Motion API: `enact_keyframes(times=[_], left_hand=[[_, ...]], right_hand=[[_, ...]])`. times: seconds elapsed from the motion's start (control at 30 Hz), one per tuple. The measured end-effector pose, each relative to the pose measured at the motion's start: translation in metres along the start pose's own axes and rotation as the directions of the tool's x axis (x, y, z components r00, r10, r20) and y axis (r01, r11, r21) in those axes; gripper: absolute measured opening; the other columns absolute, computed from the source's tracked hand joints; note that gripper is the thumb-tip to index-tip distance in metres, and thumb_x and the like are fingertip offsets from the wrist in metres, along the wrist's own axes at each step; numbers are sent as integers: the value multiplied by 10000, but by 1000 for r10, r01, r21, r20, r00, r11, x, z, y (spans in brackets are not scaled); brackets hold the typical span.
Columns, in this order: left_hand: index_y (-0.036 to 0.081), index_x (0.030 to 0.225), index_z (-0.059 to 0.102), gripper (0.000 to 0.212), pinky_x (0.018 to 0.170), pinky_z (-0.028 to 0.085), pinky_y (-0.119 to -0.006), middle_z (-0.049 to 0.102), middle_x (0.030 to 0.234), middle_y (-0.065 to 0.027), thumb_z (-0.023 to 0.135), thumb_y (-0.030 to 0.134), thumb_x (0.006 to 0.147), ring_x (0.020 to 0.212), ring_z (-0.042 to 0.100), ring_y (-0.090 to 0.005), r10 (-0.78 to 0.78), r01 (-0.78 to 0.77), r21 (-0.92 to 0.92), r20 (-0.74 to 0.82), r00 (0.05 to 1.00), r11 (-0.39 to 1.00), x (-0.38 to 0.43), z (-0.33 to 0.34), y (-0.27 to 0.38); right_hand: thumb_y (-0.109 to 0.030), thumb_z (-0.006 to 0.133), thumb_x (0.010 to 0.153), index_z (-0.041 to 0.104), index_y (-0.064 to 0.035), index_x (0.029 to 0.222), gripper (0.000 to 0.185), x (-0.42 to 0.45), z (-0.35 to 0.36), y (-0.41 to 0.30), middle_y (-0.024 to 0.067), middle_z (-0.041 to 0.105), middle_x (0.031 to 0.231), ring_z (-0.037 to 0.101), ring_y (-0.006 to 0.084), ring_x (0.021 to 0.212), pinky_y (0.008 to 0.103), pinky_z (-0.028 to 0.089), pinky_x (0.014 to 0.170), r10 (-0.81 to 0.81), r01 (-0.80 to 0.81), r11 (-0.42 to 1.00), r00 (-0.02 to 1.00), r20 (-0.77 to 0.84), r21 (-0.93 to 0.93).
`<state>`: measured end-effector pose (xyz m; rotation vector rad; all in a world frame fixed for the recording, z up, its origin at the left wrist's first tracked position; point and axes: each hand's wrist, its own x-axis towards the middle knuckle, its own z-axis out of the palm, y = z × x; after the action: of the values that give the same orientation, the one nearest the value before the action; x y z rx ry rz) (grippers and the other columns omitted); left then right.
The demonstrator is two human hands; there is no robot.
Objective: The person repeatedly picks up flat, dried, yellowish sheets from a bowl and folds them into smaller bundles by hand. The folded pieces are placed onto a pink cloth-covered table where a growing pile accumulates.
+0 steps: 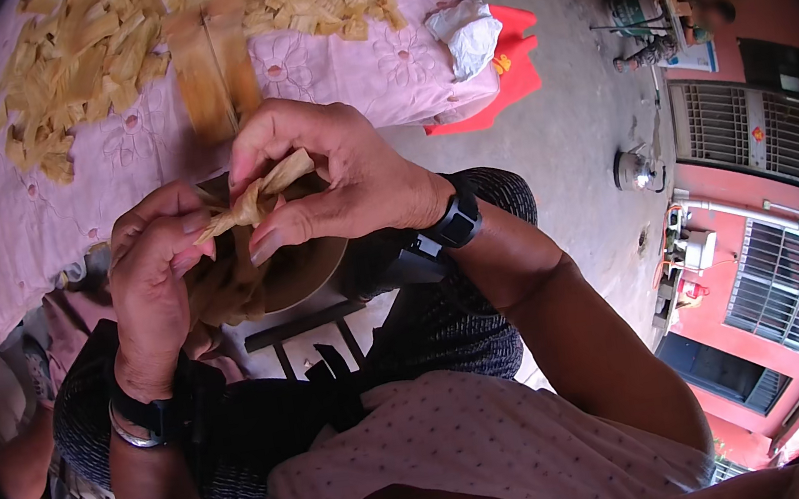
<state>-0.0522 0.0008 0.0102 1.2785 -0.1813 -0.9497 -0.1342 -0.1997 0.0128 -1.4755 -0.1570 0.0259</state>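
Observation:
Between my hands is a tan, sheet-like strip, possibly tofu skin, with a knot in its middle. My left hand pinches its lower left end between thumb and fingers. Around the knot and the upper right end, my right hand has its thumb and fingers. Under them, a round basin holds more tan strips, partly hidden by my hands. Just beyond, a brown, flat piece with a lengthwise seam lies on the table's edge.
A pink embroidered cloth covers the table, bearing a broad heap of tan pieces. Crumpled white paper and a red sheet are at its right corner. Another person's arm shows at left. A kettle stands on the concrete floor.

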Motion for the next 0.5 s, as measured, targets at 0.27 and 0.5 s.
enact_keyframes(times=[0.27,0.5], left_hand=[[-30,800,570,157,559,329,-163,518,687,-3,537,124,801,607,453,-42,58,-55,53,-68,996,997,-3,3,-7],[-8,749,558,149,507,263,-176,467,599,31,553,133,797,533,381,-26,31,-35,-41,-90,995,999,-4,1,1]], right_hand=[[-27,765,713,633,-49,844,187,3,10,1,-5,637,776,597,58,743,214,476,646,-155,131,955,986,-68,-265],[37,711,756,617,-23,833,135,-2,7,-6,7,629,735,592,46,639,181,460,540,20,-35,993,991,-135,-110]])
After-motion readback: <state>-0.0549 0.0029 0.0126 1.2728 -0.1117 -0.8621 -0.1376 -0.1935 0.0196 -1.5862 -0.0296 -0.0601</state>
